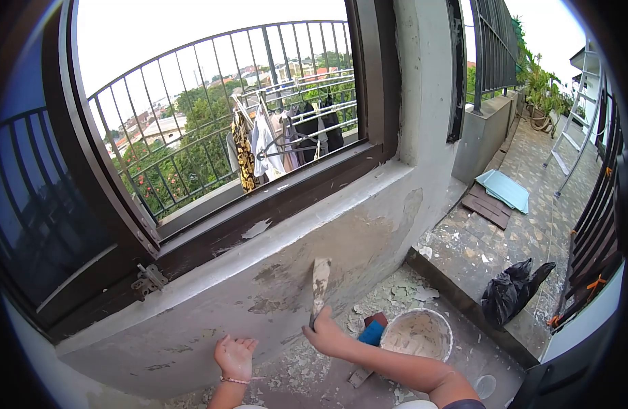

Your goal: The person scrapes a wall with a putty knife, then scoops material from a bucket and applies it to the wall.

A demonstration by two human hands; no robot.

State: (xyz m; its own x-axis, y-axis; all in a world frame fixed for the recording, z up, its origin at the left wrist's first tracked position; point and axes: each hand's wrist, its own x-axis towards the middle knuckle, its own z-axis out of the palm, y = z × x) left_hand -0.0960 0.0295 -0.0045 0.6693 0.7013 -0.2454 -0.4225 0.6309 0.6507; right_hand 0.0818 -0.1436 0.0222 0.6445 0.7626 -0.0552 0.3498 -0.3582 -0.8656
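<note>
a low grey wall (pixel 191 310) spans the middle of the view, with a damp-looking, patchy stretch under its pale ledge. above it runs a dark window frame (pixel 314 194), open onto a railing and hanging clothes. on the ground to the right, a black plastic bag (pixel 512 294) slumps on the tiles; what it contains cannot be seen. nearer, a round white bucket (pixel 451 335) stands by the right forearm, pale paste smeared over its inner side and bottom. a blue object (pixel 372 332) lies just beside it, partly hidden by the arm.

the right hand (pixel 323 334) is closed around the handle of a scraper (pixel 321 283). the left hand (pixel 235 356) is empty, its palm spread and fingers loosely bent, near the wall.

the scraper rises out of the right fist, up and to the right of the left hand. its long axis runs almost straight up the view, leaning a touch to the right; the broad, paste-smeared blade points up towards the wall's patchy stretch, the handle down into the grip. whether the blade's edge touches the wall cannot be told.
</note>
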